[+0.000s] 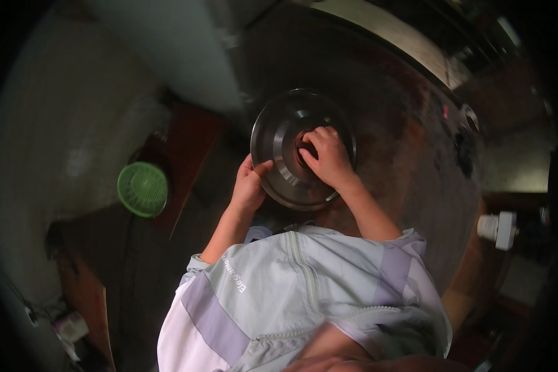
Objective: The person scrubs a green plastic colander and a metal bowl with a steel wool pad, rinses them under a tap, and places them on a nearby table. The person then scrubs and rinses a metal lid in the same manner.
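A round stainless-steel basin (286, 190) with a shiny rim is in front of my body. My left hand (251, 182) grips its left edge, the thumb over the rim and the other fingers mostly hidden behind it. Over the middle of the basin is my right hand (326, 151), its fingers curled down to the metal. Dark and reddish tones show around those fingertips. Whether they are a small object or the hand's reflection and shadow, I cannot tell.
To the left, a green plastic basket (143, 189) is beside a reddish-brown wooden surface (193, 139). A white container (488, 227) is at the far right. Lower left, another brown board edge (90, 297) is near a pale tub (72, 326). The dark floor (390, 172) looks stained.
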Action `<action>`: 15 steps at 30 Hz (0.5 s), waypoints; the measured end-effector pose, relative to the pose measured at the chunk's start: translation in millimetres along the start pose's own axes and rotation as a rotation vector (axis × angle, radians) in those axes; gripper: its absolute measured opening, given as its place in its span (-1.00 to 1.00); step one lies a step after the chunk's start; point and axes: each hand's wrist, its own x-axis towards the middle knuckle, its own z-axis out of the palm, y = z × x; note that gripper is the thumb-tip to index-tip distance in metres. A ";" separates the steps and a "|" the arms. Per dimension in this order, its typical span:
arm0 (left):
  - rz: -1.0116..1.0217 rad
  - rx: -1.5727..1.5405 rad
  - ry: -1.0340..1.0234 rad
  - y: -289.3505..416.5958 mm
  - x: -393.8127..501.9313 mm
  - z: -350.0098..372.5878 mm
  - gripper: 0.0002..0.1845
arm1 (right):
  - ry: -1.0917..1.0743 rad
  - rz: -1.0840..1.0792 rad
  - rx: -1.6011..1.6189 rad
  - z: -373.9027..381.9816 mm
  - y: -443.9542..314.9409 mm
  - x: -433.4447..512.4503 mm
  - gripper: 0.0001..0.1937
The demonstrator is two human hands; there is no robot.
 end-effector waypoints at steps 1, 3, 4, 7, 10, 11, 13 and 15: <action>-0.013 0.013 -0.032 -18.5 5.0 22.6 -0.73 | 0.034 0.021 -0.017 -22.2 15.8 -16.7 -0.79; -0.072 0.052 -0.139 -50.6 15.8 73.4 -0.70 | 0.101 0.062 -0.106 -75.6 49.9 -44.8 -0.79; -0.103 0.071 -0.190 -62.3 21.2 88.8 -0.69 | 0.129 0.101 -0.131 -93.8 61.7 -55.7 -0.79; -0.171 0.091 -0.297 -93.5 36.3 137.6 -0.67 | 0.291 0.210 -0.167 -143.5 82.6 -86.3 -0.72; -0.251 0.109 -0.382 -123.6 48.0 178.5 -0.69 | 0.449 0.161 -0.226 -176.2 90.4 -112.9 -0.61; -0.269 0.151 -0.396 -136.7 51.2 192.0 -0.68 | 0.385 0.101 -0.275 -182.4 94.7 -119.4 -0.61; -0.304 0.229 -0.423 -158.2 63.1 214.9 -0.67 | 0.277 0.007 -0.363 -188.6 107.0 -123.2 -0.60; -0.370 0.218 -0.481 -168.5 87.9 231.5 -0.65 | 0.390 0.172 -0.413 -207.9 143.8 -114.0 -0.59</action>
